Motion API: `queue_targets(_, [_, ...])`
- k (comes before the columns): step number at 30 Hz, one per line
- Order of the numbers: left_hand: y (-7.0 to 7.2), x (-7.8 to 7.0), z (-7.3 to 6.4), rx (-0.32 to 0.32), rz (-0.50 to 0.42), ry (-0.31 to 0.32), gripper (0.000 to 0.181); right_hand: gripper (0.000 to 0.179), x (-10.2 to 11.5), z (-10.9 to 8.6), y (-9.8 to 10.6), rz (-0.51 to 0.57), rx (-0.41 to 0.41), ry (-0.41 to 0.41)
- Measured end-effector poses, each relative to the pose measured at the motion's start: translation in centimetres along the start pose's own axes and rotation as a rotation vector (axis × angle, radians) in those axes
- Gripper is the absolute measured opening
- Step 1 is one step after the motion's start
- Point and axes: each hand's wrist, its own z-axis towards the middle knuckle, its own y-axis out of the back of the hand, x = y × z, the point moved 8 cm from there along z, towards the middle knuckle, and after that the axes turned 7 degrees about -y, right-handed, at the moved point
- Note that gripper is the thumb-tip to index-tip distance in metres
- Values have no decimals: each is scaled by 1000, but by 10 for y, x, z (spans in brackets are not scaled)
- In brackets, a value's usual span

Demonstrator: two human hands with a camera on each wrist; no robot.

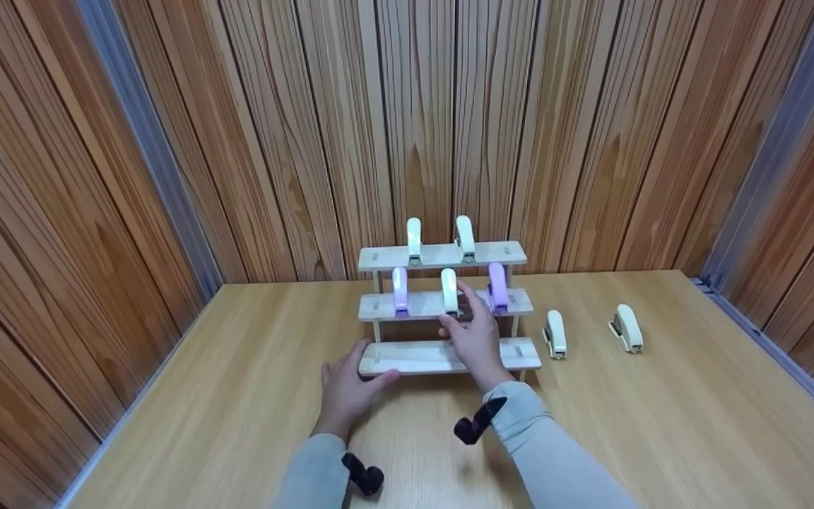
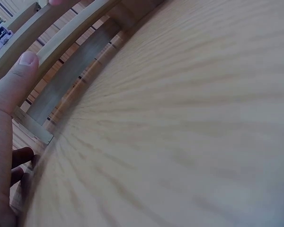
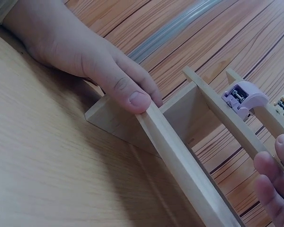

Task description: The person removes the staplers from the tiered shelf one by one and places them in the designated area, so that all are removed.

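A three-tier wooden display stand stands on the table. At its lower left end my left hand grips the bottom shelf, thumb on the front edge, other fingers around the side. On the middle shelf, my right hand holds a pale mint stapler upright from its right side, between thumb and index finger. A lilac stapler stands left of it and a purple stapler right of it. In the right wrist view the fingertips show at the shelf edge; the held stapler is out of that view.
Two whitish staplers, one left and one right, stand on the top shelf. Right of the stand, a cream stapler and another cream stapler are on the table. A wood-panelled wall rises behind.
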Motion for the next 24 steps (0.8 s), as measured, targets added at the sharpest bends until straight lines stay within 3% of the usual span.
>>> queue_targets(9, [0, 0, 0, -11, 1, 2, 101, 70, -3, -12, 7, 37, 10, 4])
queue_targets(16, [1, 0, 0, -5, -3, 6, 102, 72, -8, -17, 12, 68, 20, -51])
queue_targets(24, [0, 0, -1, 3, -9, -1, 100, 71, -9, -25, 23, 91, 26, -21])
